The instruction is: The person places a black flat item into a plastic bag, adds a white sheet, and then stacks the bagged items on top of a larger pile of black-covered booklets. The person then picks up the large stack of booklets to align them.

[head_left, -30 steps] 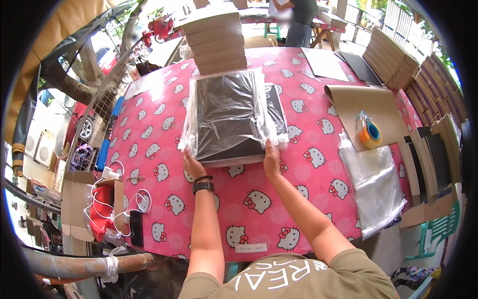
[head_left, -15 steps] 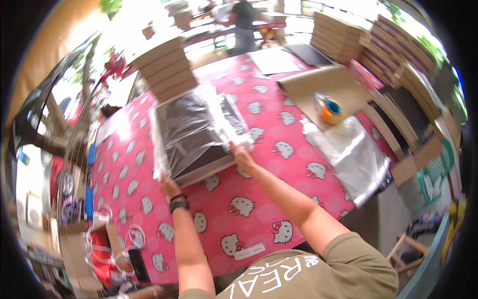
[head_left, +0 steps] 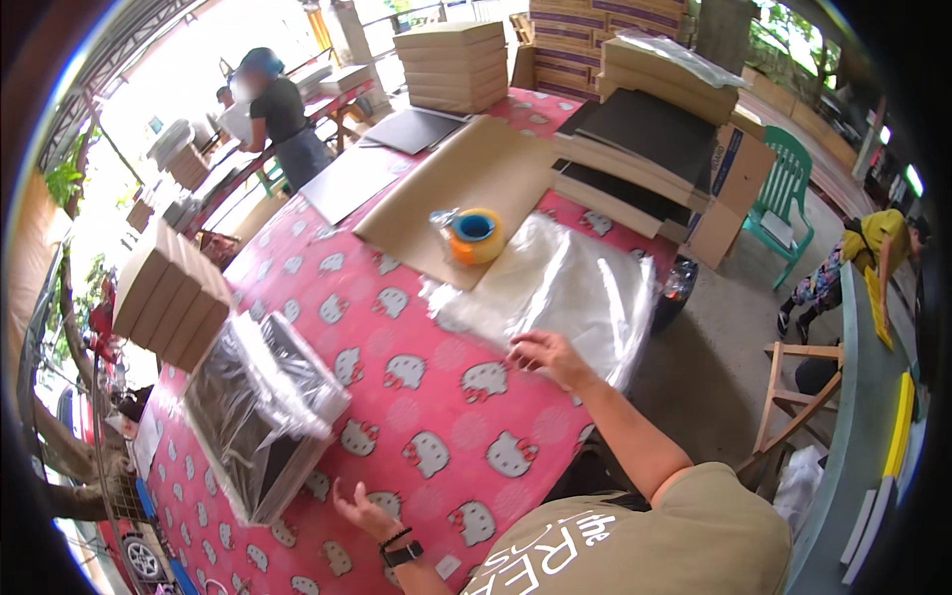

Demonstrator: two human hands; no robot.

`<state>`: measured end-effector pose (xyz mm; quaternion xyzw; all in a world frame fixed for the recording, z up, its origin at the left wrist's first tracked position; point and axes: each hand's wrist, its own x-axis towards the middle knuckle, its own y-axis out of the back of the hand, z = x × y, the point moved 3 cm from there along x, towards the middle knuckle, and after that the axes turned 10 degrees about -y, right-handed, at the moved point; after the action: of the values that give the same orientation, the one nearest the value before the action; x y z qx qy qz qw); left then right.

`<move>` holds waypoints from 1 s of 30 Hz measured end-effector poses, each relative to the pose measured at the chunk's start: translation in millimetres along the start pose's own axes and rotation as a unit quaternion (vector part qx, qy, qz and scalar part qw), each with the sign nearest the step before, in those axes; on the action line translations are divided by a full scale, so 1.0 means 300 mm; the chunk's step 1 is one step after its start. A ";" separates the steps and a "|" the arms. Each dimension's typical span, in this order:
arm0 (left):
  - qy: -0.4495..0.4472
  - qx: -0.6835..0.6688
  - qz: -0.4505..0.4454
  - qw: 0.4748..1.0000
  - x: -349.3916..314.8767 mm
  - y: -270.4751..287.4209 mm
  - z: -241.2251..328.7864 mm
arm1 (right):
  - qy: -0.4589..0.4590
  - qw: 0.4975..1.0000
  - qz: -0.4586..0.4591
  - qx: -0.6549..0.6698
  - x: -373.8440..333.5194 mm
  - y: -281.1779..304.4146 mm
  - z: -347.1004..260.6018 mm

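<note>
My right hand (head_left: 551,359) is at the near left edge of a pile of clear plastic sheets or bags (head_left: 570,297); its fingers are loosely bent and apart. Whether the fingertips touch the plastic I cannot tell. Low over the pink patterned tablecloth (head_left: 426,397), my left hand (head_left: 369,512) is open with nothing in it. Left of it lies a stack of dark boards (head_left: 263,426) loosely covered in crinkled clear plastic. A thick orange roll of tape with a blue core (head_left: 474,236) stands on brown paper (head_left: 407,218) beyond the sheets.
Brown board stacks stand at the left (head_left: 174,297) and far side (head_left: 451,67) of the table. Black boards (head_left: 645,129) are piled at the far right. A green chair (head_left: 783,198) and a wooden stool (head_left: 798,392) stand on the floor. One person (head_left: 283,119) works at another table; another person (head_left: 863,258) bends at the right.
My view has swung to the right. Both hands have let go of the plastic-covered stack of boards, and my right hand has moved over to the pile of clear plastic.
</note>
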<state>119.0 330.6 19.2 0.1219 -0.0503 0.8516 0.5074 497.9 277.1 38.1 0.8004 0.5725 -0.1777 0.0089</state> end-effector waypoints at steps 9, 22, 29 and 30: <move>0.008 -0.122 -0.580 0.805 -0.574 -1.114 0.373 | 0.148 0.964 0.220 0.011 -0.212 0.782 -0.318; 0.304 -0.263 -0.535 0.743 -1.031 -2.023 0.688 | 0.078 0.929 0.292 -0.212 -0.478 1.166 -0.183; 0.261 -0.304 -0.525 0.751 -1.097 -1.729 0.662 | 0.139 0.946 0.173 0.236 -0.380 1.245 -0.287; 0.287 -0.299 -0.510 0.754 -1.111 -1.642 0.675 | 0.149 0.930 0.146 0.302 -0.363 1.247 -0.307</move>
<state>734.2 240.7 109.7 -0.2782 -0.0845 0.4027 0.8679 836.6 69.0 85.7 0.8572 0.3634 -0.2180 -0.2927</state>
